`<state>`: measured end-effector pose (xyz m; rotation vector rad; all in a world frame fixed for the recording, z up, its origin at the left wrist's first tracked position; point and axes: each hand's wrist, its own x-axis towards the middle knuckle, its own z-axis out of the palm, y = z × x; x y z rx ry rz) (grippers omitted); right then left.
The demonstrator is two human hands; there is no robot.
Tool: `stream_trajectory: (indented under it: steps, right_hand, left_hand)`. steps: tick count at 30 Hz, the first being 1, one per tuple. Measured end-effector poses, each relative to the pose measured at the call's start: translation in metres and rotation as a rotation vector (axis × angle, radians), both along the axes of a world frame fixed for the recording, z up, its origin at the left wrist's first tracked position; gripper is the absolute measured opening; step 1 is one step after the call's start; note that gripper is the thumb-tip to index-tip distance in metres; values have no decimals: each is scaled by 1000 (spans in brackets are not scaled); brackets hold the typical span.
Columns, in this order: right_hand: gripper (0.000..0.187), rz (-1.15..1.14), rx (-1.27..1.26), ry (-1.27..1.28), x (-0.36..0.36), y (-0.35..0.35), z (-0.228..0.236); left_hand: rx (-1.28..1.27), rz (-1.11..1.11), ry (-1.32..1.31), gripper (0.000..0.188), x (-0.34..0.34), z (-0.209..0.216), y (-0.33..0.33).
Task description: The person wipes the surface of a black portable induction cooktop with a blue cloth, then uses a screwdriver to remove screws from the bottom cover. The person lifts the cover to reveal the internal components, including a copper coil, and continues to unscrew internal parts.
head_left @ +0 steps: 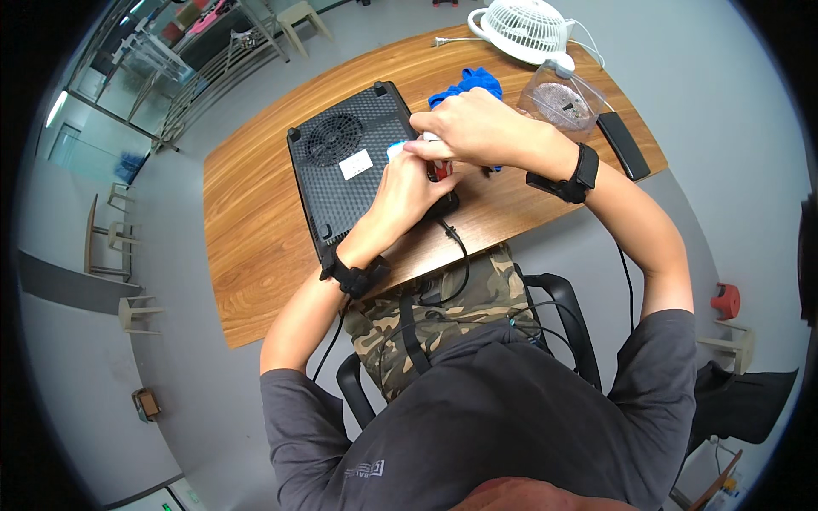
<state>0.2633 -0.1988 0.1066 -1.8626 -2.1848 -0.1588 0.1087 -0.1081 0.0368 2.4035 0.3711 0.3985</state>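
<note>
Above the right edge of a black flat appliance (345, 162), my two hands meet around a small red and white container (440, 168), perhaps a bottle. Its lower part sits in the closed fingers of my left hand (405, 189). My right hand (477, 128) is closed over its white top, and much of it is hidden by my fingers. A bit of blue and white (396, 150) shows beside my left fingers; whether it belongs to the container I cannot tell. The appliance lies underside up, showing a round fan vent, corner feet and a white label.
A crumpled blue cloth (470, 83) lies behind my right hand. Farther right are a clear plastic container (558, 104), a long black box (623, 145) and a white fan (524, 30) with its cord. Another black cord (460, 243) hangs over the table's (247, 255) front edge.
</note>
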Motion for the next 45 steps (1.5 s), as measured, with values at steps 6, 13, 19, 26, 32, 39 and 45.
stream_trajectory:
  steps: [6,13,19,26,32,39,45]
  right_hand:
    - [29,215,123,150,2,-7,-7]
    - [31,44,15,39,1,-9,2]
    - [31,0,-10,-42,-8,-10,10]
    - [31,105,14,119,3,-21,7]
    - [34,-30,-73,11,-5,-15,13]
    - [37,94,155,58,2,-12,1]
    - [38,-97,-229,-72,-9,-8,23]
  left_hand:
    - [-113,-199,-66,30,-8,2,18]
    - [-124,-133,-171,27,-4,-1,13]
    - [-75,-106,-139,31,3,-8,9]
    - [-75,-179,-59,28,-7,3,18]
    - [-90,-189,-66,43,-4,3,17]
    - [-137,-118,-80,34,1,7,13]
    - [-174,-186,-102,31,-1,2,17]
